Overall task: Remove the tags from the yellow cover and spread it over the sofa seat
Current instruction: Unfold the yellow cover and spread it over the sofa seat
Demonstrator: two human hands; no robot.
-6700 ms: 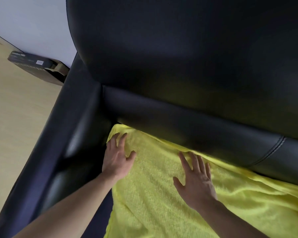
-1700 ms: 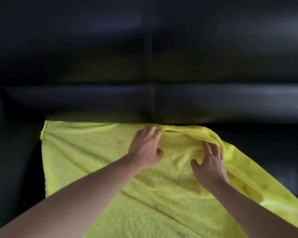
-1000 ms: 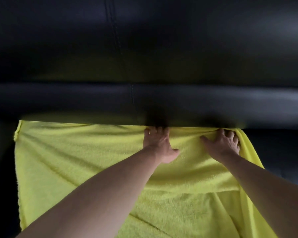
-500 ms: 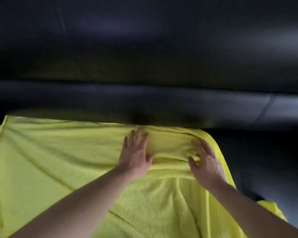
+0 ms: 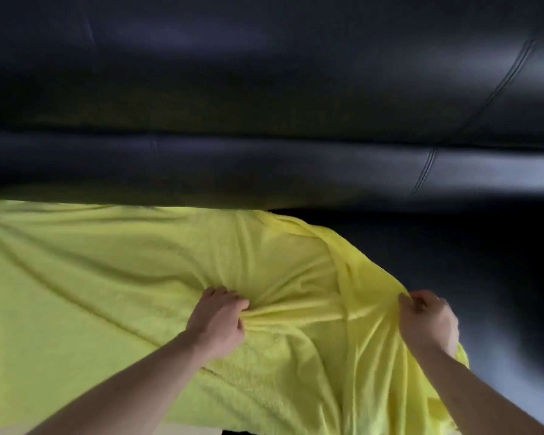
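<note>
On the black leather sofa seat [image 5: 471, 277], both hands, left [image 5: 215, 321] and right [image 5: 427, 321], pinch the wrinkled terry yellow cover [image 5: 91, 277].

A home living room: black leather sofa [image 5: 264, 105] under a yellow cover [image 5: 107, 277].

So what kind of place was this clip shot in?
Probably a living room or lounge at home, though only a little shows. A black leather sofa fills the view, a yellow cover lies over its seat, and the left hand and right hand grip the cloth.
</note>
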